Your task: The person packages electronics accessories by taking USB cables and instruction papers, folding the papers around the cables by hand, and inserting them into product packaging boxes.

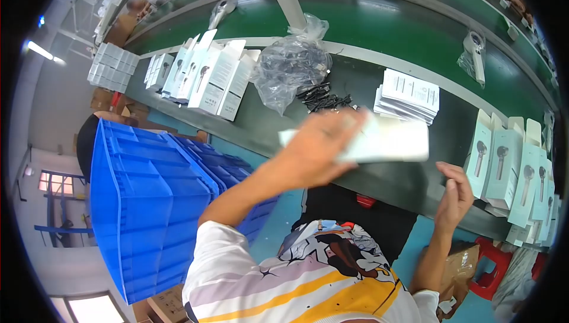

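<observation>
My left hand (317,145) is closed around a pale carton (400,139), blurred by motion, and holds it over the dark table (379,181). At the table's front right, my right hand (456,195) has its fingers partly curled and apart, with nothing in it. Just beyond the carton lie a bundle of black cables (323,96) and a stack of printed leaflets (409,95). To the right of my right hand stands a row of pale green cartons (504,166) with a handheld fan pictured on them.
A plastic bag of cables (290,65) lies behind the loose ones. More open cartons (210,83) stand at the left. Bagged fans (474,56) rest on the green conveyor (379,26). Blue crates (148,204) are on my left, a red stool (492,266) on my right.
</observation>
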